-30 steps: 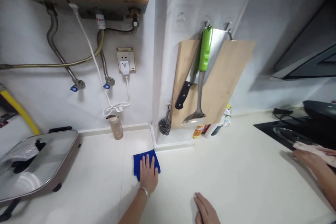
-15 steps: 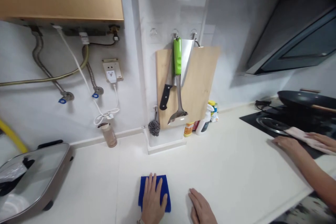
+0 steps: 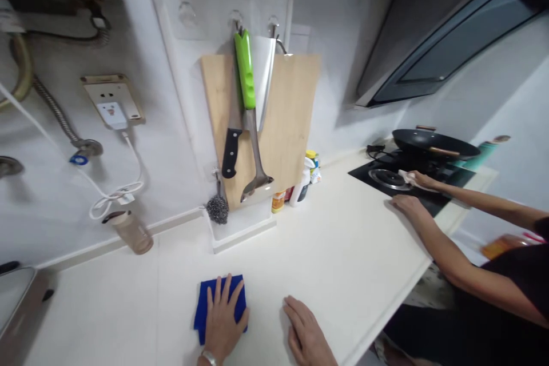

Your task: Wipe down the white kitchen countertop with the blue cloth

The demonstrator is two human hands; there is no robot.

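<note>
My left hand (image 3: pixel 223 320) lies flat with fingers spread on a folded blue cloth (image 3: pixel 205 303), pressing it to the white counter (image 3: pixel 338 257). To the right of the cloth, my right hand (image 3: pixel 306 331) rests on the bare counter, its fingers stretched out and holding nothing. Behind them a wooden cutting board (image 3: pixel 287 120) leans at the wall, with a green-handled ladle (image 3: pixel 245 71), a black-handled knife (image 3: pixel 230 153) and a cleaver (image 3: pixel 265 77) hanging in front of it.
At the right, another person's hand (image 3: pixel 422 179) holds a pale cloth on the black stove (image 3: pixel 429 200), which bears a wok (image 3: pixel 435 142). The person's other hand (image 3: pixel 405 204) rests at the counter. A steel scrubber (image 3: pixel 217 209), spray bottle (image 3: pixel 301 186) and brown cup (image 3: pixel 132 233) stand or hang by the wall.
The view has turned to the right, showing more of the other person and the wok. My left fingers are spread wider on the blue cloth. The person's pale cloth has moved farther back onto the stove.
</note>
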